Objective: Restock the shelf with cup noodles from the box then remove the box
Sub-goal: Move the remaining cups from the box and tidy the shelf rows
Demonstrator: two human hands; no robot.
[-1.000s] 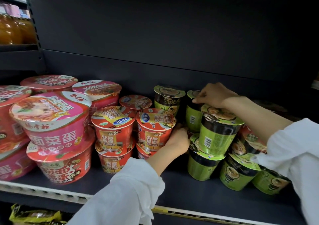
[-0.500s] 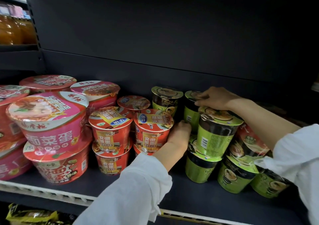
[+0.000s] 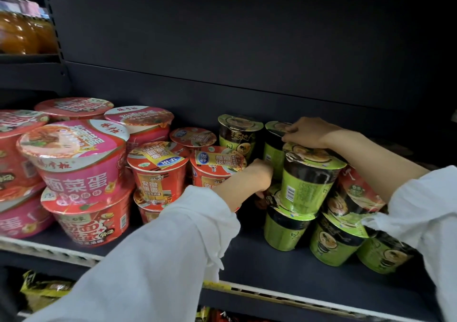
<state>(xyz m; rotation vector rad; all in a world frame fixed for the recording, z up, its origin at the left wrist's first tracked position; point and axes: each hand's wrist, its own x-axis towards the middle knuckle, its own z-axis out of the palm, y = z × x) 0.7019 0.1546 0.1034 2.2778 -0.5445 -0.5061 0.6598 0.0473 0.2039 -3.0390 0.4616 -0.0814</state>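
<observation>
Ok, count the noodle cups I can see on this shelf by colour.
Pink or red wide bowls: 6
Orange-red small cups: 4
Green cups: 7
Total: 17, counting only those in view.

Orange drink bottles [image 3: 23, 33] are standing on a higher shelf at the far left, behind a dark perforated upright [image 3: 55, 20]. A dark back panel [image 3: 247, 37] is filling the space above. Below, at the bottom left, yellow snack packets [image 3: 42, 289] are lying on a lower level, and red packets [image 3: 222, 316] are showing at the bottom edge.
</observation>
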